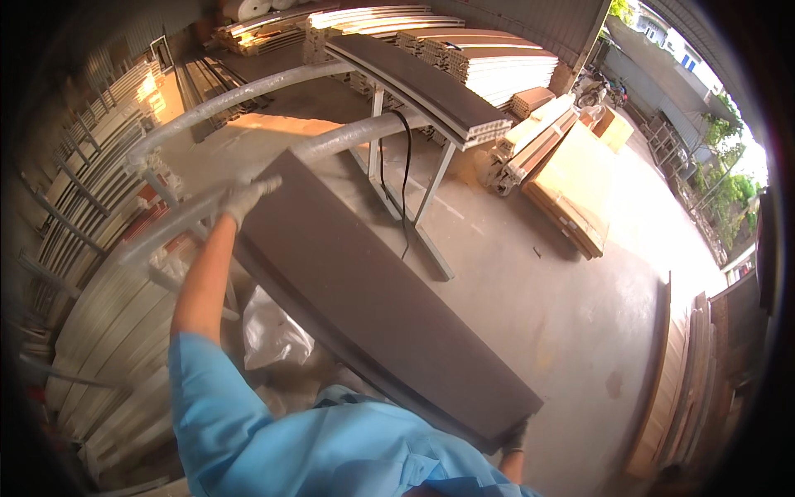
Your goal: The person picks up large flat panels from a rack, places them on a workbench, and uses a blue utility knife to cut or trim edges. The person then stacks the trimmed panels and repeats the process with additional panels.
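A long dark grey-brown panel slants across the view in front of my body, from the upper left to the lower right. My left hand, in a pale glove, grips its far left end, the fingers lying over the upper edge. At the near right end my right hand, in a darker-looking glove, is closed on the panel's corner; most of its fingers are hidden beneath it. Beyond the panel, similar dark panels lie stacked on a grey metal stand.
Plastic-wrapped rails run from the stand toward the left. Bundled boards are piled at the back. A flat cardboard package lies right of the stand, and long planks line the right side. Crumpled clear plastic sits below the panel.
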A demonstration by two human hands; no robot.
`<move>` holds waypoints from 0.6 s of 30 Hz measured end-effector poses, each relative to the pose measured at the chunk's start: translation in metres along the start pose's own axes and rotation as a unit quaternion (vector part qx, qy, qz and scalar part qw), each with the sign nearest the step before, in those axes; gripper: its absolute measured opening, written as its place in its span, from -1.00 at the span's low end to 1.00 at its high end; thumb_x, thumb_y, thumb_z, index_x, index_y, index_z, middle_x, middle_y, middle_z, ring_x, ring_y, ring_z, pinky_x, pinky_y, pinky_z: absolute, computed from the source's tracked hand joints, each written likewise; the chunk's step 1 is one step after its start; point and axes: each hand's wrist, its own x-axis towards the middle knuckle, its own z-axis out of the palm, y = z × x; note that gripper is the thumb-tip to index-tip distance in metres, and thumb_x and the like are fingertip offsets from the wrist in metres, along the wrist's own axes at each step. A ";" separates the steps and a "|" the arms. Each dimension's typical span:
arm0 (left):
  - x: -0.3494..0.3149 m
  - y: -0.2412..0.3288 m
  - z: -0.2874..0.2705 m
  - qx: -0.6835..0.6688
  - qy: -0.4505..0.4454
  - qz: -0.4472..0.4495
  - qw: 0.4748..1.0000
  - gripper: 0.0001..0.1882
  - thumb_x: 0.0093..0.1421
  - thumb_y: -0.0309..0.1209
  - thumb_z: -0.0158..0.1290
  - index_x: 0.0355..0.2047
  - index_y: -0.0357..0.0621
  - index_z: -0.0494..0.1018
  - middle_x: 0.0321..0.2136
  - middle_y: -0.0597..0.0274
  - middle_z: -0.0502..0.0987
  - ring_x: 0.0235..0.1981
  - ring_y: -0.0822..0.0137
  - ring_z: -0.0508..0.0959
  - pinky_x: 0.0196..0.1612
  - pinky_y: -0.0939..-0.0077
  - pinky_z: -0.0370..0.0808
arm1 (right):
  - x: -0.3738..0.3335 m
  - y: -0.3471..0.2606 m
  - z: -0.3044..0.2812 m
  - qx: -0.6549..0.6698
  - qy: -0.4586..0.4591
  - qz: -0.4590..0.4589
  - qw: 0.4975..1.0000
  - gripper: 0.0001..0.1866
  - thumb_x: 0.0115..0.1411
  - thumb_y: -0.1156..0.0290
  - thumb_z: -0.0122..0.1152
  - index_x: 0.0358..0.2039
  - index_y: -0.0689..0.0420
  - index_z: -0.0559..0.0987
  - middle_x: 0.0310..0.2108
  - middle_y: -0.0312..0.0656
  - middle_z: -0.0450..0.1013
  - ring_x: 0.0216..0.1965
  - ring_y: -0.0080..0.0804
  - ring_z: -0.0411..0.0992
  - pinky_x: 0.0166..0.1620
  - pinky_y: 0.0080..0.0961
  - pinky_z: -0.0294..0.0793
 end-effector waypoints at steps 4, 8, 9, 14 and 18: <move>0.124 0.040 -0.019 0.169 -0.001 -0.051 0.984 -0.14 0.00 0.26 0.19 0.05 -0.26 0.51 -0.02 -0.03 0.59 0.06 0.08 0.54 0.11 0.29 0.40 | -0.023 0.051 0.116 0.064 -0.024 -0.018 0.998 -0.05 0.28 -0.36 -0.14 0.42 0.11 0.06 0.40 -0.14 0.08 0.39 -0.10 0.03 0.38 -0.16 0.00; 0.205 0.048 -0.016 0.169 -0.013 -0.023 0.985 -0.19 0.00 0.29 0.17 -0.08 -0.24 0.60 -0.08 -0.02 0.62 0.00 0.07 0.58 0.10 0.29 0.41 | -0.048 0.059 0.202 0.059 0.017 -0.011 0.998 -0.12 0.32 -0.33 -0.23 0.41 0.09 0.09 0.40 -0.13 0.08 0.37 -0.11 0.07 0.38 -0.15 0.02; 0.219 0.047 -0.013 0.185 0.010 -0.024 0.982 -0.22 -0.01 0.30 0.17 -0.12 -0.20 0.63 -0.07 -0.01 0.62 0.00 0.07 0.58 0.10 0.27 0.41 | -0.052 0.057 0.219 0.064 0.009 0.004 0.998 -0.14 0.34 -0.31 -0.24 0.40 0.09 0.10 0.40 -0.13 0.09 0.36 -0.12 0.08 0.37 -0.15 0.03; 0.263 0.044 -0.011 0.297 -0.032 -0.024 0.954 -0.13 -0.03 0.43 0.08 -0.02 -0.08 0.57 0.00 0.08 0.59 0.04 0.10 0.56 0.10 0.24 0.42 | -0.046 0.042 0.282 0.055 -0.022 0.067 0.996 -0.21 0.36 -0.26 -0.23 0.37 0.08 0.15 0.36 -0.13 0.13 0.33 -0.14 0.13 0.35 -0.17 0.07; 0.246 0.011 -0.016 0.173 0.183 0.093 0.963 -0.23 0.09 0.32 0.07 0.06 -0.04 0.50 0.01 -0.04 0.54 0.10 0.07 0.50 0.16 0.20 0.39 | -0.029 0.032 0.316 0.033 -0.052 0.108 0.992 -0.26 0.37 -0.22 -0.22 0.34 0.09 0.19 0.32 -0.13 0.17 0.31 -0.16 0.16 0.34 -0.18 0.11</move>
